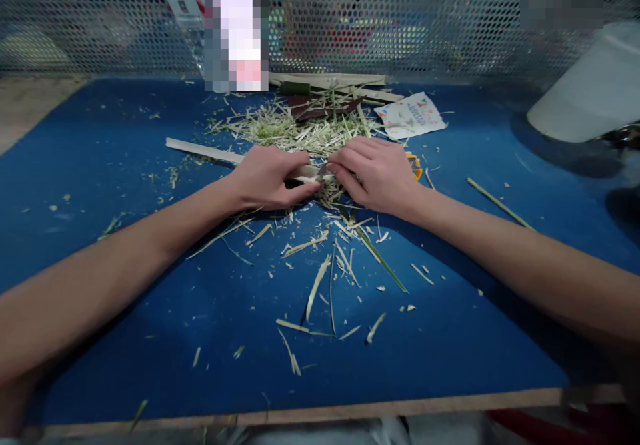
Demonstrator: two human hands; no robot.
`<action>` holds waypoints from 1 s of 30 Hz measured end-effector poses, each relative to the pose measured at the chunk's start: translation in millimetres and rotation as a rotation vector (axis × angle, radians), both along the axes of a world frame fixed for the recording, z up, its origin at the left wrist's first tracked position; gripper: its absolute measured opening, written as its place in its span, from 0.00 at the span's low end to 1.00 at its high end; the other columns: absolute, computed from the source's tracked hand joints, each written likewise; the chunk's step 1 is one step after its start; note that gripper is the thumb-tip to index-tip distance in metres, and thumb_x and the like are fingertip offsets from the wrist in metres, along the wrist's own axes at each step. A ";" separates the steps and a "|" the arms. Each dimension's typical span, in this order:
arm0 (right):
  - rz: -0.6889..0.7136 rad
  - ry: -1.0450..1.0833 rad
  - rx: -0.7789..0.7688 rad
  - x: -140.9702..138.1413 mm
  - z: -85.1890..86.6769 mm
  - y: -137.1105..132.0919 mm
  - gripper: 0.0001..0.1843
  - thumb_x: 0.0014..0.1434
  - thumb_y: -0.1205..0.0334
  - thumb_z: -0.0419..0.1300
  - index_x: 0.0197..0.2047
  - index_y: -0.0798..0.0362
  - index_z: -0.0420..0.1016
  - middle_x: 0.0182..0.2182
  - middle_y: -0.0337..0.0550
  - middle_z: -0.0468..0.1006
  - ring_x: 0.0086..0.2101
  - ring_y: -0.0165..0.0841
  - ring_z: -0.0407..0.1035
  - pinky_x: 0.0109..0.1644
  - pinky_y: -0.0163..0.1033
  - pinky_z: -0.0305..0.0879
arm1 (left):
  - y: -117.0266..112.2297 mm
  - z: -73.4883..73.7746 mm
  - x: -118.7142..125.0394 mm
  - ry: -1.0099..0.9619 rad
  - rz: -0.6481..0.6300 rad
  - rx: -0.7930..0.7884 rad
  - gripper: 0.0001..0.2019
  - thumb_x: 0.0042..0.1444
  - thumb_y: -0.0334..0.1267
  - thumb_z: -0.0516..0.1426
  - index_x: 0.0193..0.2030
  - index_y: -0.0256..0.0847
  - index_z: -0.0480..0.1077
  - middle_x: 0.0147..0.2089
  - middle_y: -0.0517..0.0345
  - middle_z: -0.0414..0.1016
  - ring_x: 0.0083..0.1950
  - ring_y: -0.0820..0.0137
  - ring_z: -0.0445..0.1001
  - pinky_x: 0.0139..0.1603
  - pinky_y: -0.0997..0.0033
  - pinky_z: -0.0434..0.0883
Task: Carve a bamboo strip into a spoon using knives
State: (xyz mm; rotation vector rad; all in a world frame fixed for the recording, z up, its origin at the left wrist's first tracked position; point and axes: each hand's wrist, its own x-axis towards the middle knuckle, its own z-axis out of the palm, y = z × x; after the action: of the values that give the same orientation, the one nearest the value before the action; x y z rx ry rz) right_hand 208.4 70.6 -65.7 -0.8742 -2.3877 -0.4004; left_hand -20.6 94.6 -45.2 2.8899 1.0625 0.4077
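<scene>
My left hand (270, 178) is closed around a long pale bamboo strip (200, 151) that runs out to the left across the blue mat (100, 185). My right hand (377, 175) is curled just to the right of it, fingers pinched at the strip's end where a small blade tip seems to show. A yellow handle (414, 165) peeks out behind the right hand. Both hands meet over a heap of pale shavings (295, 131).
Thin shavings and splinters (325, 265) lie scattered over the mat in front of me. More strips and dark pieces (330, 95) lie at the back by a printed paper packet (410, 116). A loose stick (500, 203) lies right. A perforated metal screen (350, 25) closes the back; a white object (590, 91) stands far right.
</scene>
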 end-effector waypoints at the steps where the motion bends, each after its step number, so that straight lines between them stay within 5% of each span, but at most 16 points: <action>1: -0.006 0.015 0.019 0.0 0.0 -0.2 0.15 0.68 0.58 0.47 0.43 0.53 0.73 0.35 0.45 0.77 0.37 0.34 0.68 0.39 0.40 0.58 | -0.6 1.0 0.5 0.009 0.003 -0.009 0.18 0.56 0.54 0.53 0.28 0.41 0.65 0.23 0.58 0.68 0.25 0.70 0.63 0.27 0.70 0.51; 30: 0.009 -0.008 0.029 -0.3 -0.6 0.6 0.14 0.68 0.58 0.48 0.41 0.53 0.74 0.33 0.43 0.77 0.36 0.33 0.67 0.39 0.39 0.58 | 0.2 1.6 -2.0 -0.006 -0.016 -0.042 0.18 0.57 0.55 0.53 0.27 0.41 0.62 0.22 0.60 0.65 0.25 0.71 0.62 0.28 0.70 0.51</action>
State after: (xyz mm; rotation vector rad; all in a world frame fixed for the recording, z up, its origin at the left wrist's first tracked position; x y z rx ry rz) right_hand 208.1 71.2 -66.3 -0.8500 -2.3867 -0.4349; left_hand -22.6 94.9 -43.5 2.8565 1.0333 0.3882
